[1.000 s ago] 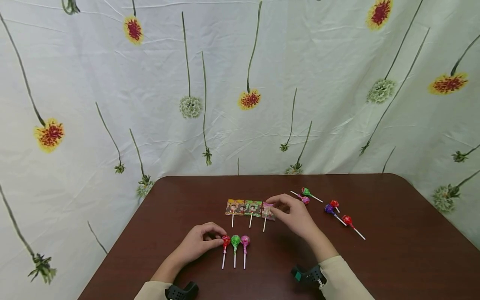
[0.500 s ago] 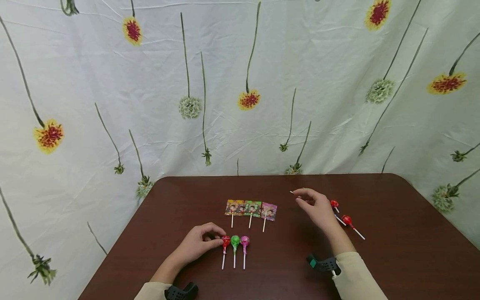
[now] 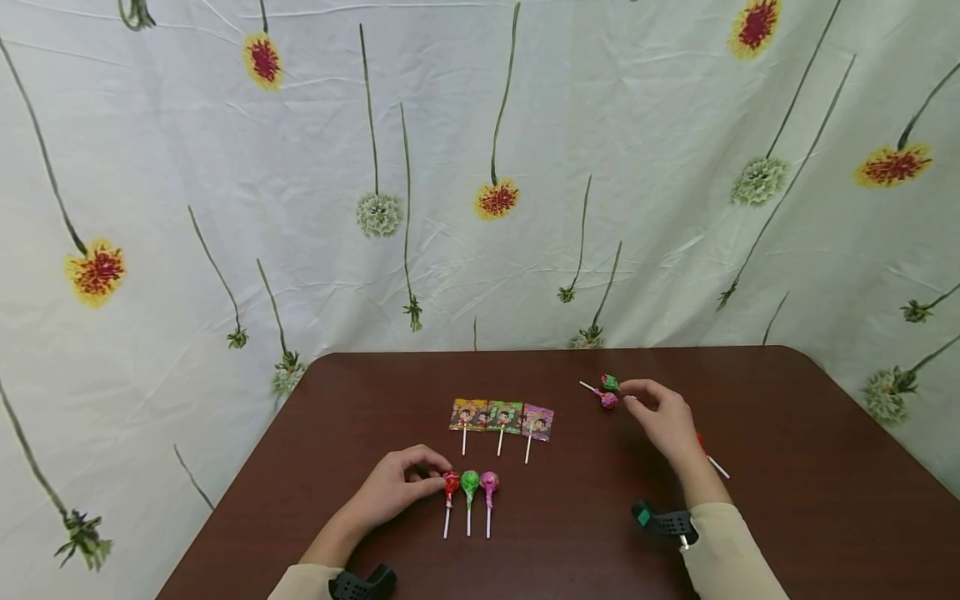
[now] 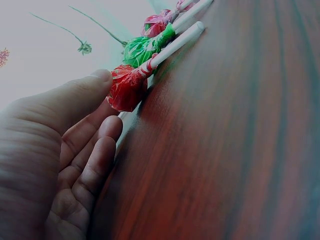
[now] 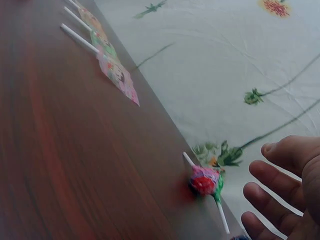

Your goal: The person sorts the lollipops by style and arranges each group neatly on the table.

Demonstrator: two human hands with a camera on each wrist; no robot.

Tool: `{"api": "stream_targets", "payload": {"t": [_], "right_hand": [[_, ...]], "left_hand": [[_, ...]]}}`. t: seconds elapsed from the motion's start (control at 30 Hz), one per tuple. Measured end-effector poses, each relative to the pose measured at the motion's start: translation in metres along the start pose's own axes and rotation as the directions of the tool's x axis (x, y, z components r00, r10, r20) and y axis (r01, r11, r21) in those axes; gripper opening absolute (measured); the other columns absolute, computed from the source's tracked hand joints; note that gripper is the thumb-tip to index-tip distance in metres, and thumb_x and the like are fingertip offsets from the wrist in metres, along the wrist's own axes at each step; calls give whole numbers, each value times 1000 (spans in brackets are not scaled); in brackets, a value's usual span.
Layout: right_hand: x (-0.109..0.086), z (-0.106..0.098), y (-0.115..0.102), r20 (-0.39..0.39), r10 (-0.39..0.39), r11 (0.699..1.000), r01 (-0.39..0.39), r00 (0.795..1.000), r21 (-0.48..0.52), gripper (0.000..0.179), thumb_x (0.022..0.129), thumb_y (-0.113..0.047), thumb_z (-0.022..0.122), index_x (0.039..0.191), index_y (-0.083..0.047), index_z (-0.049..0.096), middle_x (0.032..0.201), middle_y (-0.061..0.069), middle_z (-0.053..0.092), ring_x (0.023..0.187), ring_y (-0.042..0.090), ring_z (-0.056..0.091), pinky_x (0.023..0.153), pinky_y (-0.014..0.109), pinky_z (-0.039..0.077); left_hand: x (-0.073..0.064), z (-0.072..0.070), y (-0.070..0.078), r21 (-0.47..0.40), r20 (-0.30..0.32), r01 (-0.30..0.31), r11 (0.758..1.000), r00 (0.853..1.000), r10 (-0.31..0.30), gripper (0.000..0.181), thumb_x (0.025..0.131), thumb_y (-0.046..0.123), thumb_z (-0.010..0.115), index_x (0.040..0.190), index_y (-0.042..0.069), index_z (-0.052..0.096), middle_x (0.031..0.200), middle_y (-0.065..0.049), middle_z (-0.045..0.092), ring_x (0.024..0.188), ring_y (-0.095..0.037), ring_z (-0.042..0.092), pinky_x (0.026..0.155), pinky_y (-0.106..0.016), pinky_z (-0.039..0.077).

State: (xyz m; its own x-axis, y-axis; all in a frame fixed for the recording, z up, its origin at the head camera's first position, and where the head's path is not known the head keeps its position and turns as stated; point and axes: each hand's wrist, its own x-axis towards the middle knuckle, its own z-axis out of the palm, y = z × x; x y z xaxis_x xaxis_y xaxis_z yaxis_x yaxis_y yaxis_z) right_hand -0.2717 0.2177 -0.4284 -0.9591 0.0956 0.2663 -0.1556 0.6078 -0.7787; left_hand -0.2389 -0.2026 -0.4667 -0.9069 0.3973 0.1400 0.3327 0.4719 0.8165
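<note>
My left hand [image 3: 401,487] pinches the wrapped head of a red lollipop [image 4: 129,87] between thumb and forefinger. To its right in the head view, a green lollipop [image 3: 470,481] and a pink lollipop [image 3: 490,482] complete a row, their white sticks pointing toward me. Farther back, my right hand [image 3: 662,421] hovers with relaxed, spread fingers holding nothing. Just left of its fingertips lie another green lollipop [image 3: 610,382] and a pink lollipop [image 5: 205,181], side by side. Part of another red lollipop [image 3: 701,444] shows beyond the right wrist; the hand hides others there.
Three flat-wrapped lollipops, orange [image 3: 469,414], green [image 3: 506,416] and purple [image 3: 537,422], lie in a row at the table's middle. The dark brown table [image 3: 570,533] ends at the back against a flower-printed white cloth [image 3: 645,125].
My right hand has moved from the purple flat lollipop rightward, past the far green and pink lollipops, and now covers the purple-blue and small red ones. My left hand stays put.
</note>
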Motion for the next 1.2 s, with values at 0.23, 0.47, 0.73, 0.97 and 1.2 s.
{"api": "stream_targets", "payload": {"t": [0.23,0.47,0.73,0.97,1.2], "right_hand": [[-1,-10,8,-20,47,999,-48,999,-17,27,99,-18,61,123,-8,68,122,18,68,95,25,60,75,31,47],[-2,-18,16,-25,72,997,-72,997,-29,28,100,-18,60,125,-7,66,124,19,67,97,25,58,74,30,46],[-4,-23,21,-29,131,989,-132,991,-70,28,100,-16,59,124,-4,66,125,23,65,99,32,58,71,30,46],[-5,-24,24,-25,122,985,-124,992,-116,28,98,-14,60,124,-4,66,121,23,66,96,33,59,70,30,46],[-7,-25,28,29,149,979,-143,988,-142,33,96,-15,62,127,-3,65,120,23,67,104,36,62,74,34,50]], "left_hand": [[-1,1,-1,-3,-2,0,1000,1000,0,12,91,26,74,103,22,74,97,1,68,82,-4,60,69,-23,51],[-1,1,0,-3,-2,-3,1000,1000,3,12,91,26,74,102,23,74,97,2,68,83,-4,60,70,-23,52],[0,0,0,4,4,4,1000,1000,-4,12,91,27,73,102,23,74,97,2,68,82,-4,60,69,-23,52],[0,0,0,0,4,1,1000,1000,-1,12,91,26,74,103,23,74,97,2,68,82,-4,60,69,-23,52],[-1,1,-1,-8,6,3,1000,1000,-3,12,91,26,74,103,23,74,98,1,69,81,-4,61,68,-23,52]]}}
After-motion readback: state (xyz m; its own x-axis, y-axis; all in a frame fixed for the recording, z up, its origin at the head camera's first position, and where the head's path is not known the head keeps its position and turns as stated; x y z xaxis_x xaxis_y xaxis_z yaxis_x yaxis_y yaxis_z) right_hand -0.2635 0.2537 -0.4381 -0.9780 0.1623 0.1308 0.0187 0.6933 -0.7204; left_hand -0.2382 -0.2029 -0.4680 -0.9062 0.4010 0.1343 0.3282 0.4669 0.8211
